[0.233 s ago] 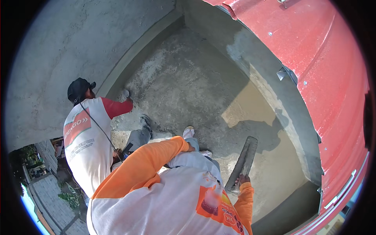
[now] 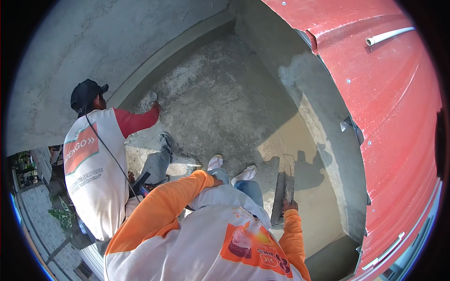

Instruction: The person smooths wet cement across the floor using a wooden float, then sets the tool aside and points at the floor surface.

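In my right hand (image 2: 290,205) is the handle of a long, narrow plastering float (image 2: 280,189), grey with cement. The fingers are wrapped round it at its near end. Its blade points away from me, over the wet-looking concrete floor (image 2: 220,107); whether it touches the floor I cannot tell. My left hand (image 2: 217,181) rests by my left knee, at the end of a bent orange sleeve. Its fingers are mostly hidden. My shoes (image 2: 244,173) stand on the floor between the hands.
A co-worker (image 2: 96,159) in a black cap crouches at my left, a hand with a small trowel (image 2: 153,96) on the floor near the wall base. Concrete walls (image 2: 108,42) enclose the far side. A red metal roof sheet (image 2: 389,93) overhangs at the right, with a white pipe (image 2: 390,36) on it.
My right hand has swung the float slightly to the left, and it now points straighter ahead. My view has shifted a little. The co-worker's hand stays near the wall base.
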`<control>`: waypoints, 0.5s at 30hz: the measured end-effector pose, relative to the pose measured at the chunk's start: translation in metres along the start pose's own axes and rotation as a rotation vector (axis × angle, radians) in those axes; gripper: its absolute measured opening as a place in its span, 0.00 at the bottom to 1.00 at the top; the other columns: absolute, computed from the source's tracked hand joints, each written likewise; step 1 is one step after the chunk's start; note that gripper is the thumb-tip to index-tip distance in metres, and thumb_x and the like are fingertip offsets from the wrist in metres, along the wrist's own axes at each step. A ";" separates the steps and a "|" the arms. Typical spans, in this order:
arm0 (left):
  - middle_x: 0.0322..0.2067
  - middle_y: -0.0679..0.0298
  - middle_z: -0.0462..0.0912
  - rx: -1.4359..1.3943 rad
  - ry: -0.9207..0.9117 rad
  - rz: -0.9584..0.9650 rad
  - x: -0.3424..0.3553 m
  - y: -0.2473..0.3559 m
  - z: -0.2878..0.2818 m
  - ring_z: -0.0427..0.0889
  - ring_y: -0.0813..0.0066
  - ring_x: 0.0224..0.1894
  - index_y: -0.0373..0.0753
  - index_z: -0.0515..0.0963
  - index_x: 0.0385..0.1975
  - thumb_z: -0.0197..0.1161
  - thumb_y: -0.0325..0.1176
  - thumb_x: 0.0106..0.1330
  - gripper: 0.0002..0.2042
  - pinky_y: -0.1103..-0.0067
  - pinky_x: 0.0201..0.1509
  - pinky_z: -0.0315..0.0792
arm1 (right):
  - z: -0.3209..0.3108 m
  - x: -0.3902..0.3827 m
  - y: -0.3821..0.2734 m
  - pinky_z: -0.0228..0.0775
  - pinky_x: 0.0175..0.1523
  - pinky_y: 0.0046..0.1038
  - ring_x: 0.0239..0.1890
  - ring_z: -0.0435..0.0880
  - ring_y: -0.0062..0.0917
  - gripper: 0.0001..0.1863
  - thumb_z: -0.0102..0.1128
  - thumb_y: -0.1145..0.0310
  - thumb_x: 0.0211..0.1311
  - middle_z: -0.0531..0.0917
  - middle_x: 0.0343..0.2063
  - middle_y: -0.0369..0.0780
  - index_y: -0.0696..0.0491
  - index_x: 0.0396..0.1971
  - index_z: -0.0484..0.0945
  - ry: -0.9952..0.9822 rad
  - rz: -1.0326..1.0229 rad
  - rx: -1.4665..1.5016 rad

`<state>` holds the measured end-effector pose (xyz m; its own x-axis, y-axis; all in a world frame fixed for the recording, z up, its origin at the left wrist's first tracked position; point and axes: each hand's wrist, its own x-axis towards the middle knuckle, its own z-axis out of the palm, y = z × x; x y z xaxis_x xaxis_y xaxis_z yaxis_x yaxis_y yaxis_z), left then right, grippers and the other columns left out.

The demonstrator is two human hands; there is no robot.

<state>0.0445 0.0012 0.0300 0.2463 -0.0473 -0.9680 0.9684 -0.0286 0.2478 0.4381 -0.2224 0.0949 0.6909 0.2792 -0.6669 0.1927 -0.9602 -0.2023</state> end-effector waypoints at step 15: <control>0.60 0.50 0.60 -0.327 1.008 -0.037 0.125 0.060 -0.013 0.56 0.52 0.64 0.37 0.62 0.58 0.56 0.46 0.55 0.31 0.57 0.64 0.53 | 0.083 0.372 -0.262 0.69 0.45 0.42 0.40 0.76 0.53 0.26 0.58 0.46 0.53 0.79 0.33 0.56 0.58 0.33 0.74 0.162 -0.584 -0.597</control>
<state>0.1339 0.0063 -0.0770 -0.0101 0.8026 -0.5965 0.9028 0.2638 0.3397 0.5869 0.1341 -0.1599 0.4490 0.7701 -0.4531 0.8529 -0.5205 -0.0396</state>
